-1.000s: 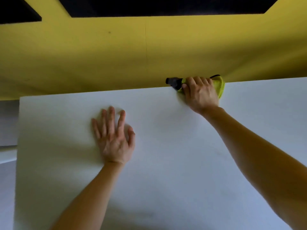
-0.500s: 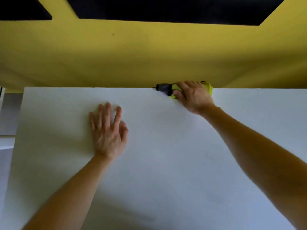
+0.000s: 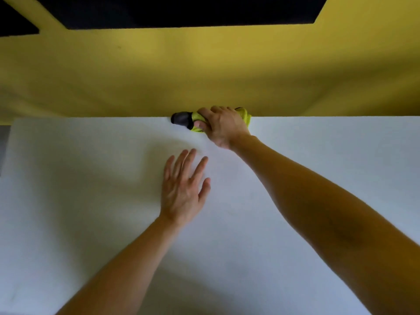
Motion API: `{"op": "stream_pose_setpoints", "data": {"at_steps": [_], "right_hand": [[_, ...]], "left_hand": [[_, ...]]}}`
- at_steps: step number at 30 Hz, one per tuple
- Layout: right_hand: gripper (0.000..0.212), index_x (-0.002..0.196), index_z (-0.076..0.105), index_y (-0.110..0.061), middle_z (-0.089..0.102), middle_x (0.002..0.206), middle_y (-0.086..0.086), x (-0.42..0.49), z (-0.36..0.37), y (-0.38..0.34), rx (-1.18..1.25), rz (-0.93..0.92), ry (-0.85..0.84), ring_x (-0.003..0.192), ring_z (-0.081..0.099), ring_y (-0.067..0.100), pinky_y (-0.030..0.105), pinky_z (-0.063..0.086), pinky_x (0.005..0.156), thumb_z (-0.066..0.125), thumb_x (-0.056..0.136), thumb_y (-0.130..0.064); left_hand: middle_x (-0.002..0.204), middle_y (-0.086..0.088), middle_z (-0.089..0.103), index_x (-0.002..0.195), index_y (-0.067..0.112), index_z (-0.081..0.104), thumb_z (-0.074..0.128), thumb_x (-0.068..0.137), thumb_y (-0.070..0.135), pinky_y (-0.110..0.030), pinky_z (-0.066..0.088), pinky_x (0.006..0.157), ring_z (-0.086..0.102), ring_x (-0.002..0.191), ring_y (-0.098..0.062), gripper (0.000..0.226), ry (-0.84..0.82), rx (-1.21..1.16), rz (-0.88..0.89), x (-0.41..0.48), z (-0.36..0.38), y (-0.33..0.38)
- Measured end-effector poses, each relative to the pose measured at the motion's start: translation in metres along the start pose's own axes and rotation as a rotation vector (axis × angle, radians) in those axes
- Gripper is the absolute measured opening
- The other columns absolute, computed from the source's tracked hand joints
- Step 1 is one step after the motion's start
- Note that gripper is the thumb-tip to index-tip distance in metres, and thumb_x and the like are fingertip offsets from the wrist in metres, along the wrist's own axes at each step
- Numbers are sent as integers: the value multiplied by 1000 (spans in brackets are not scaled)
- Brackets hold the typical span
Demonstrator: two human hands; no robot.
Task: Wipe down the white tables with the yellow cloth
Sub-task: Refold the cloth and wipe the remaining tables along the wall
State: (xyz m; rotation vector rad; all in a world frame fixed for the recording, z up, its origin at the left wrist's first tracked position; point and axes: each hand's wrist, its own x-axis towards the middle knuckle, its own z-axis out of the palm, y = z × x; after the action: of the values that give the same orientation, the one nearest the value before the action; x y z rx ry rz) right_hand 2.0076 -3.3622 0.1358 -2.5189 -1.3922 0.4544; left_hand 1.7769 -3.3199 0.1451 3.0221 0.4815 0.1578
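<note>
1. Gripping fingers [image 3: 205, 114] of the right hand [image 3: 223, 128]: curled down over a bunched, bright yellow-green cloth [image 3: 246, 116], with the thumb tip tucked against the fabric.
2. Cloth: soft and crumpled into a wad, mostly hidden under the palm. It shows as a lime edge at the hand's right side and as a small fold below the thumb. A thin dark line runs along its top edge.
3. Cloth position: on the far edge of the flat white table [image 3: 91, 183], roughly midway along that edge, held down on the surface by the hand.
4. A rounded, matte black object [image 3: 180, 119] sticks out from the cloth's left side, also on the far edge. I cannot tell what it is.
5. Left hand [image 3: 183, 192]: fingers [image 3: 179, 164] straight and slightly spread, palm flat on the tabletop, holding nothing. It lies near the right hand, on the person's side of it.
6. Both forearms are bare. The left one comes up from the bottom of the view, and the right one crosses in from the lower right.
7. Tabletop: plain matte white, with soft shadows around the hands and its left edge in view.
8. Beyond the far edge is a broad mustard-yellow surface [image 3: 204, 71], with black panels [image 3: 181, 12] above it.
</note>
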Motion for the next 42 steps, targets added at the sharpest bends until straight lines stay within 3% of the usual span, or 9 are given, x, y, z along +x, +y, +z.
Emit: {"op": "stream_pose_setpoints", "data": {"at_steps": [5, 8, 12, 18, 22, 28, 31, 37, 42], "right_hand": [[51, 120, 64, -20, 67, 101, 12, -92, -27, 157, -49, 146, 153, 103, 66, 40, 47, 45, 90, 35, 111, -61], [53, 121, 63, -21, 66, 100, 12, -120, -36, 194, -100, 210, 164, 102, 64, 41, 49, 45, 92, 30, 112, -61], [49, 119, 62, -18, 69, 112, 18, -94, -29, 148, -121, 312, 72, 109, 64, 44, 52, 41, 97, 29, 112, -54], [50, 138, 55, -23, 68, 122, 11, -4, -8, 36, -7, -14, -108, 116, 65, 37, 44, 38, 90, 24, 116, -56], [53, 144, 57, -24, 69, 122, 12, -34, -14, 89, 6, -47, -48, 117, 65, 38, 44, 42, 98, 31, 114, -59], [60, 110, 65, -14, 69, 96, 16, -135, -50, 229, -86, 201, 172, 92, 67, 45, 50, 48, 82, 28, 113, -61], [55, 107, 63, -15, 70, 100, 20, -113, -41, 193, -130, 314, 132, 95, 67, 46, 53, 47, 87, 26, 111, -55], [48, 137, 58, -23, 69, 121, 12, -19, -6, 44, -25, 1, -33, 114, 65, 37, 46, 41, 95, 26, 116, -53], [52, 142, 61, -23, 69, 119, 14, -58, -17, 112, 46, -4, 13, 118, 65, 39, 45, 42, 100, 36, 113, -59]], "left_hand": [[165, -17, 50, 154, 23, 61, 57, 108, 43, -64, 32, 125, 46, 153, -42, 51, 50, -49, -91, 35, 23, 71], [166, -17, 48, 151, 23, 64, 59, 107, 42, -65, 28, 127, 43, 155, -43, 49, 102, -66, -187, 34, 35, 80], [167, -18, 48, 150, 22, 65, 60, 105, 40, -66, 28, 127, 43, 155, -44, 49, 121, -62, -183, 30, 41, 77], [168, -16, 46, 155, 24, 61, 57, 108, 42, -64, 29, 128, 43, 155, -40, 51, 119, -33, -201, 30, 39, 78], [167, -15, 47, 154, 26, 63, 59, 106, 42, -63, 28, 129, 45, 153, -41, 50, 108, -35, -201, 33, 42, 80], [167, -15, 47, 150, 26, 65, 60, 103, 41, -63, 27, 129, 45, 154, -41, 50, 103, -43, -194, 33, 38, 78], [166, -16, 49, 150, 25, 66, 60, 103, 41, -64, 28, 128, 45, 153, -42, 50, 109, -48, -200, 34, 38, 78], [165, -16, 50, 152, 24, 64, 60, 105, 42, -63, 30, 127, 46, 153, -42, 51, 106, -32, -193, 31, 36, 81], [165, -17, 50, 150, 25, 66, 62, 102, 39, -64, 29, 127, 48, 150, -44, 50, 135, -54, -184, 31, 38, 84]]}}
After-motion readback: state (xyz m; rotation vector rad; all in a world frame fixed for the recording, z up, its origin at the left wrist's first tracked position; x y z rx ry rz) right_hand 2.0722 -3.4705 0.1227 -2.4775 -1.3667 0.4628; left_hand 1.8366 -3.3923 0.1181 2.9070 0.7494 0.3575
